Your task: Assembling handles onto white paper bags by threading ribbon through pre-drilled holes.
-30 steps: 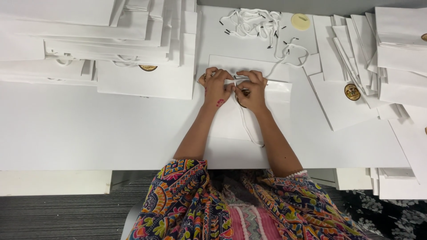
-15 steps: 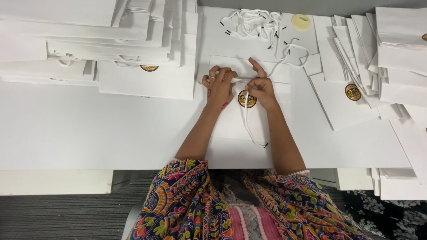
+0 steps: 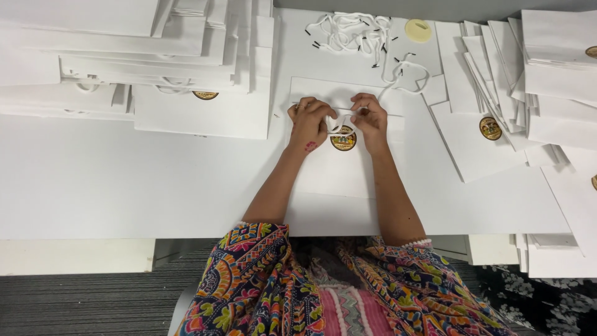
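Lying flat on the white table (image 3: pixel 124 186), near the middle and a little toward the far edge, is a white paper bag (image 3: pixel 339 171) with a round gold seal (image 3: pixel 343 140) on its face. Both hands rest on the bag's upper part, close together on either side of the seal. The left hand (image 3: pixel 309 121) is curled, its fingers pinching a white cord (image 3: pixel 341 122) that runs across to the right hand (image 3: pixel 370 119), which pinches the other part of the same cord; both hands are narrowly closed on it. Beyond the bag, at the far edge, a loose heap of cords (image 3: pixel 354 31) with dark tips lies beside a pale yellow disc (image 3: pixel 418 30). Along the far left corner sits a broad stack of bags (image 3: pixel 137 62), one showing a gold seal just left of the hands. Toward the right edge, more flat bags (image 3: pixel 497 93) lie fanned and overlapping, several with seals showing.
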